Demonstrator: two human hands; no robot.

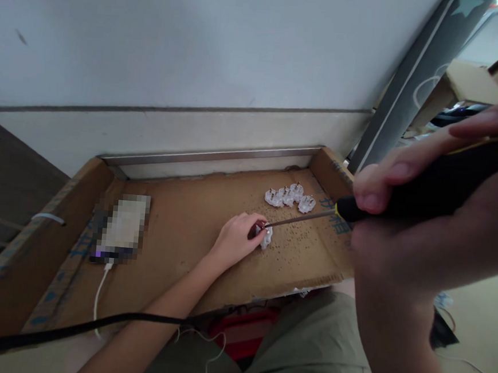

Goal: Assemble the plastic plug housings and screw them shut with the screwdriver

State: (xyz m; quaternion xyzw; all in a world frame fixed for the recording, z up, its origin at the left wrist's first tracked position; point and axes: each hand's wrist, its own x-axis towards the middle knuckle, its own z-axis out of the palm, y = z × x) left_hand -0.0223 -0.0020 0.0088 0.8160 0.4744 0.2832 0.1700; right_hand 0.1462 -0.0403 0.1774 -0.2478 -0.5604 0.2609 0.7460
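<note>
My right hand (442, 196) is wrapped round the black handle of a screwdriver (302, 218), large and close to the camera. Its long metal shaft points left and down to a small white plug (265, 237) on the cardboard. My left hand (240, 235) pinches that plug between thumb and fingers, partly covering it. The screwdriver's tip meets the plug beside my fingertips; the exact contact is too small to make out. Just beyond, several similar clear-white plug pieces (289, 194) with metal pins pointing up sit in a cluster.
A cardboard tray (177, 227) with raised sides forms the work surface, pitted with small holes near the plug. At its left lies a blurred-out phone (124, 225) with a white cable (99, 295). A black strap (69, 325) crosses the lower left. Cardboard boxes (472, 83) stand at right.
</note>
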